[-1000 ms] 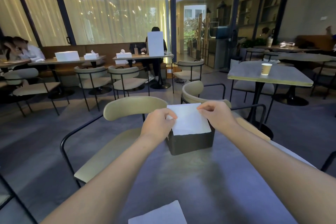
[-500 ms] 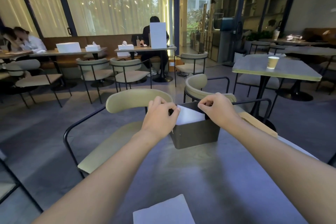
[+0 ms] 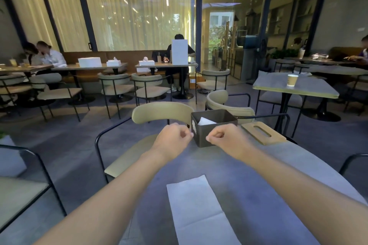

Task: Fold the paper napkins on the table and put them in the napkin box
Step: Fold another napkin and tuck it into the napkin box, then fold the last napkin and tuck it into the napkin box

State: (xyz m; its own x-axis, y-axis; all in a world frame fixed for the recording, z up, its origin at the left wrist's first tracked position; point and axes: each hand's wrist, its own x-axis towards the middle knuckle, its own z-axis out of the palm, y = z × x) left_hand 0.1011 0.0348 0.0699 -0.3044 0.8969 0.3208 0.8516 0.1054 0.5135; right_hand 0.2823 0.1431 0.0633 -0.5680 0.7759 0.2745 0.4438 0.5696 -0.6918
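A dark napkin box [image 3: 216,134] stands open at the far edge of the round grey table [image 3: 268,181]. A folded white napkin [image 3: 205,121] lies inside it, partly hidden by the box wall. My left hand [image 3: 172,139] hovers just left of the box and my right hand [image 3: 225,138] sits in front of its right side; both are curled into loose fists with nothing in them. A flat white paper napkin [image 3: 196,208] with crease lines lies on the table close to me, between my forearms.
A wooden lid with a slot [image 3: 262,133] lies to the right of the box. A beige chair [image 3: 161,114] stands behind the table edge, another chair [image 3: 223,101] beyond it. Other tables, chairs, a paper cup [image 3: 292,80] and seated people fill the café.
My hands pushed the folded napkin down into the box, let it go and drew back toward me as fists. The view tilted, showing more of the flat napkin.
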